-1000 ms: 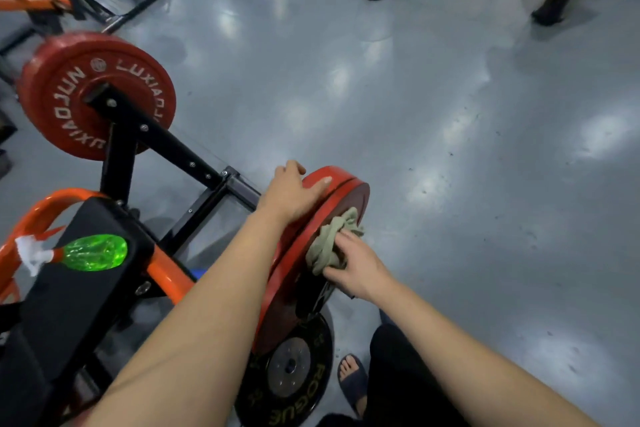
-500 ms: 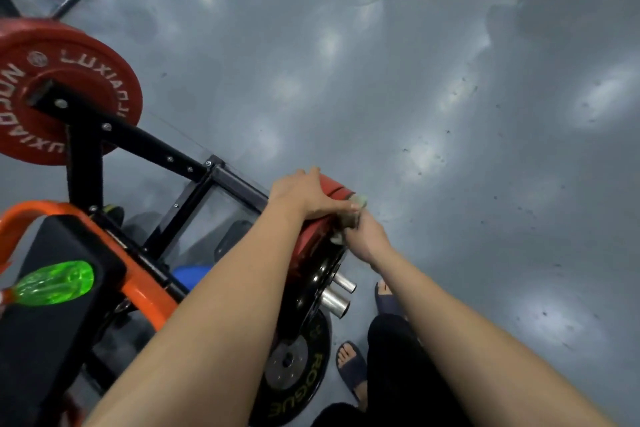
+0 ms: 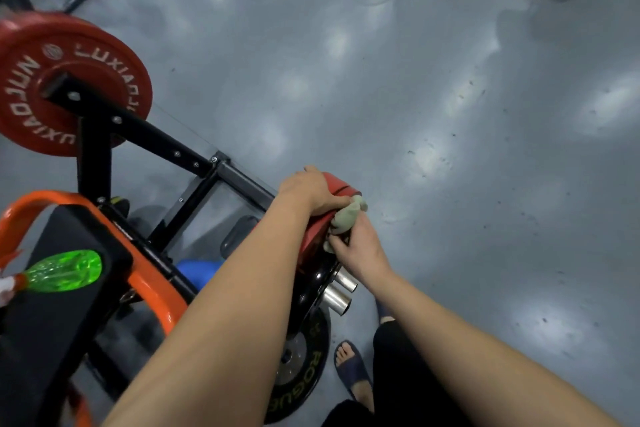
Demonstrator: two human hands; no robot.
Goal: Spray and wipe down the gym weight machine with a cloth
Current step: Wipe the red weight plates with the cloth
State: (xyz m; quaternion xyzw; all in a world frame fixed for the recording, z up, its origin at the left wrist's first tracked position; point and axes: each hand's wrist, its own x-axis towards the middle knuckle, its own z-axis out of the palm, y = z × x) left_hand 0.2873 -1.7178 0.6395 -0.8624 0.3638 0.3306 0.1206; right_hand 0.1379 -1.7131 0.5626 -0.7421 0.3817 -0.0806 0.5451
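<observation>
Grey sealed floor (image 3: 450, 114), glossy, scuffed with dark specks. On it stands the weight machine (image 3: 166, 146): black square steel tube, bolted joints, rigid and too heavy to shift, so judged best wiped in place. Orange round tubing (image 3: 149, 284) loops around a black padded seat (image 3: 52, 322), matte and slightly yielding by the look. Far red plate (image 3: 104, 55) on the left arm, rubbery face with raised white lettering. Near red plate (image 3: 341, 184) hangs edge-on at centre; heavy, stiff, likely to swing or rotate on its peg under rubbing, so it wants bracing at the rim. Black plate (image 3: 308, 378) sits lower, beside a sandalled foot (image 3: 353, 371). Green translucent spray bottle (image 3: 65, 270) lies on the seat, light, smooth plastic, well apart from both hands. Two polished steel sleeves (image 3: 341, 291) jut out just below the red plate, slick. Left hand (image 3: 308, 189) is draped over the near plate's top rim, fingers curled down its edge, steadying. Right hand (image 3: 360, 246) pinches the cloth (image 3: 348, 217) bunched against the plate's outer face near the rim; the cloth is pale olive, soft, limp, crumpling readily.
</observation>
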